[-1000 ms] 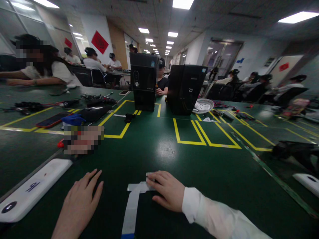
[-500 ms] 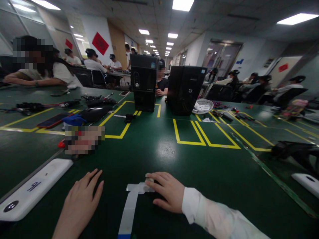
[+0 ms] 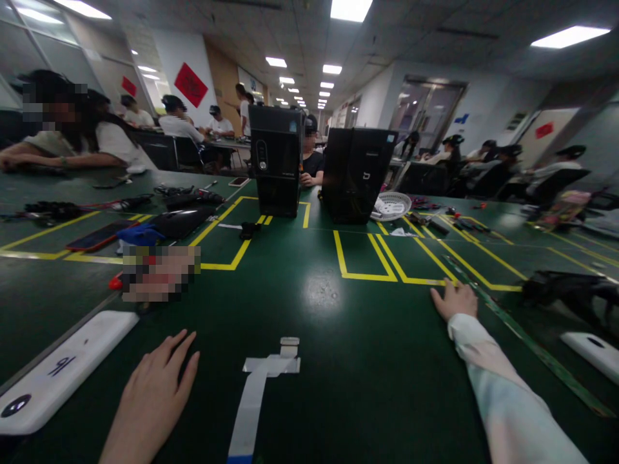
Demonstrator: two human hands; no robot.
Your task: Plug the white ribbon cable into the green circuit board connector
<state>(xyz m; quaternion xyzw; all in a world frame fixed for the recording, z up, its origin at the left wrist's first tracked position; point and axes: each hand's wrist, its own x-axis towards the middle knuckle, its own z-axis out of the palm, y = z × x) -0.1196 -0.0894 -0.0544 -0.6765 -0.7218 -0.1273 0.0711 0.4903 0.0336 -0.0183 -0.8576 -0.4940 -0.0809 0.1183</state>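
Note:
A flat white ribbon cable lies on the green table in front of me. Its far end is folded sideways, and a small connector sticks up from the fold. My left hand rests on the table to the left of the cable, palm down, fingers outstretched and holding nothing. Far off to the right, my right hand is beside a yellow tape corner, thumb apart from the fingers, with nothing visible in it. The ribbon cable is apart from both hands.
Two black computer towers stand at the back, a white basket beside the right one. A white oblong device lies left. Cables and a dark phone lie behind it. Several people sit around.
My right hand has left the connector end of the ribbon cable and moved right and away from me, uncovering the connector. My left hand and the cable have stayed in place.

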